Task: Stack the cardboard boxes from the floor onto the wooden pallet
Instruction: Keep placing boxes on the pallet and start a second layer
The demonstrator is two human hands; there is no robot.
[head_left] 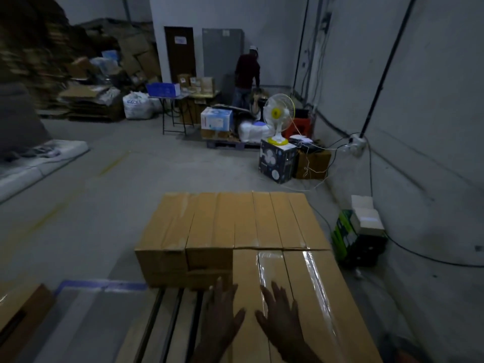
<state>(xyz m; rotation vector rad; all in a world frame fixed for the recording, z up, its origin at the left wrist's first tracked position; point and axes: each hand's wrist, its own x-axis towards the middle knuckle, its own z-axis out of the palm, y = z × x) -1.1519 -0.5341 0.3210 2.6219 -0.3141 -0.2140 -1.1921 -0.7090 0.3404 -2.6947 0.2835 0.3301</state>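
Several brown taped cardboard boxes (pixel 235 224) stand in a row on the wooden pallet (pixel 167 318) at the bottom centre. Nearer to me lie two long taped boxes (pixel 314 289) side by side, reaching the frame's bottom edge. My left hand (pixel 220 310) lies flat with spread fingers at the left edge of the near box. My right hand (pixel 280 315) rests flat on top of that same box, fingers spread. Bare pallet slats show to the left of the hands. Another cardboard box (pixel 21 313) sits at the bottom left.
A green and white carton (pixel 358 237) stands by the right wall with cables around it. Further back are a fan (pixel 279 116) on a dark box, a folding table, sacks and piled flattened cardboard. A person (pixel 247 74) stands at the back. A mattress lies at the left.
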